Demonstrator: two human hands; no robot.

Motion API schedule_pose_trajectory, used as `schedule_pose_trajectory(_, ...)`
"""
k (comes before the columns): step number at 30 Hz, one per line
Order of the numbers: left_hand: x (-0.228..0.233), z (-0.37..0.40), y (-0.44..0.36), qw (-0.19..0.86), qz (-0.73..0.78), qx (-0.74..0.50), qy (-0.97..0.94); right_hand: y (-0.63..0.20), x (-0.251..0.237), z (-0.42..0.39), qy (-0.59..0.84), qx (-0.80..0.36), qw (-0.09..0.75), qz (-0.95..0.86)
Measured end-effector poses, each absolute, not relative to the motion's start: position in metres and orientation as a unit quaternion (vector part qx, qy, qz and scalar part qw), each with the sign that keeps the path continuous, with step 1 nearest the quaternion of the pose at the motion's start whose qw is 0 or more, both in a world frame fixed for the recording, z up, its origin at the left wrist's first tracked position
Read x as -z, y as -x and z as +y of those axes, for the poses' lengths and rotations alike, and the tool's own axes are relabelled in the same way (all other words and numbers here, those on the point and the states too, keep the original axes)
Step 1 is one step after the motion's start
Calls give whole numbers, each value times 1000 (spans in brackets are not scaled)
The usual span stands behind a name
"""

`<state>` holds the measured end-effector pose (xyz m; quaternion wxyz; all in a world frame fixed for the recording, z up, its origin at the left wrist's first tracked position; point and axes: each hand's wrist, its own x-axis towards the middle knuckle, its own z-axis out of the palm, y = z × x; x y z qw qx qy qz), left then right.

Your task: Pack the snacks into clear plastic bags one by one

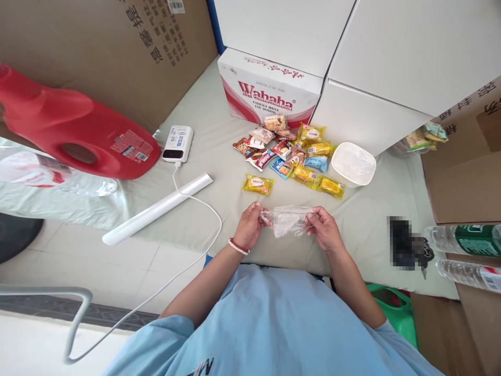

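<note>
Film of clear plastic (288, 222), crumpled, stretched over the near side of a cloth-covered surface (213, 133). Pinched at its left end by the left hand (251, 225), at its right end by the right hand (324, 227), with both hands apart. Just beyond, a lone yellow packet (258, 185); farther back, a pile of wrapped snacks (295, 156), with a white tub (352, 183) to its right and a Wahaha carton (270, 90) behind.
</note>
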<state>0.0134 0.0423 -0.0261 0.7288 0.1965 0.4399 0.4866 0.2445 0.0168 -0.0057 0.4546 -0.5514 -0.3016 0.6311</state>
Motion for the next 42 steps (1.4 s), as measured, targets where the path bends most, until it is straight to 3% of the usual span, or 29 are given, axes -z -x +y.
schedule_pose_trajectory(5, 17, 41, -3, 766, 402, -442, -237, -247, 6, 18, 544, -624, 476, -298)
schedule_pose_trajectory(8, 12, 38, 6, 812, 358, -362, -286, -252, 1, 19, 495, -662, 507, -245)
schedule_pose_trajectory(11, 15, 35, 8, 817, 378, -312, -305, -257, -3, 19, 457, -708, 484, -235)
schedule_pose_trajectory(17, 13, 30, 4, 804, 381, -378, -257, -253, 2, 17, 504, -726, 384, -268)
schedule_pose_trajectory(24, 8, 30, 7, 827, 330, -429, -154, -252, -2, 17, 492, -711, 440, -240)
schedule_pose_trajectory(30, 6, 25, 5, 824, 319, -433, -180, -249, 5, 15, 513, -679, 474, -225)
schedule_pose_trajectory(37, 4, 18, -2, 832, 311, -391, -240, -234, 12, 20, 469, -745, 409, -239)
schedule_pose_trajectory(42, 6, 21, 2, 844, 320, -389, -182, -227, 7, 26, 464, -772, 359, -247)
